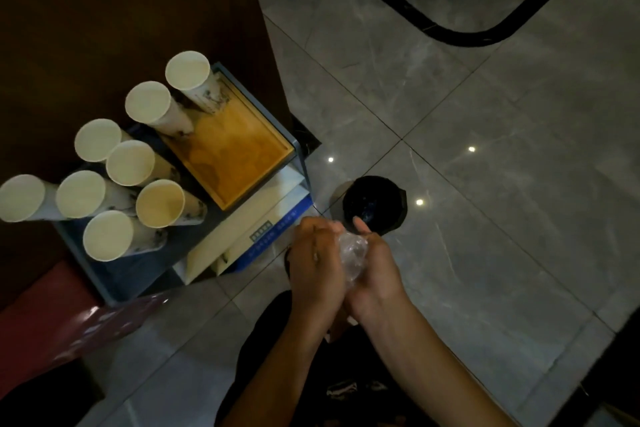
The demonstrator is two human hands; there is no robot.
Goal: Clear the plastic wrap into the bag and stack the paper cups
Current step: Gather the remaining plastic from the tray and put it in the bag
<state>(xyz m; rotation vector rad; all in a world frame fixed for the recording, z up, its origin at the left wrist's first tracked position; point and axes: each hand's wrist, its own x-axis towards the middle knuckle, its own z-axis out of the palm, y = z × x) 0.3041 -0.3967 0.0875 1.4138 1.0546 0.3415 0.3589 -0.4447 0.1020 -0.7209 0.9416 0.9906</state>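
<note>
We have the crumpled wad of clear plastic wrap [351, 250] squeezed between both palms, left hand [313, 262] and right hand [375, 269] pressed together around it, just before the black-lined round bin bag [372, 204] on the tiled floor. It looks featherlight, soft and springy, likely to reopen, so we would keep it balled tight. The white paper cups [159, 203] stand unstacked, well to the left.

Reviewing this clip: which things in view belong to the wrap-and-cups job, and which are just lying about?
Part of the job:
- plastic wrap, balled between left hand and right hand
- black bag-lined bin on the floor
- eight stacks of paper cups

Just lying about:
- wooden tray
- white and blue box
- red seat
</note>
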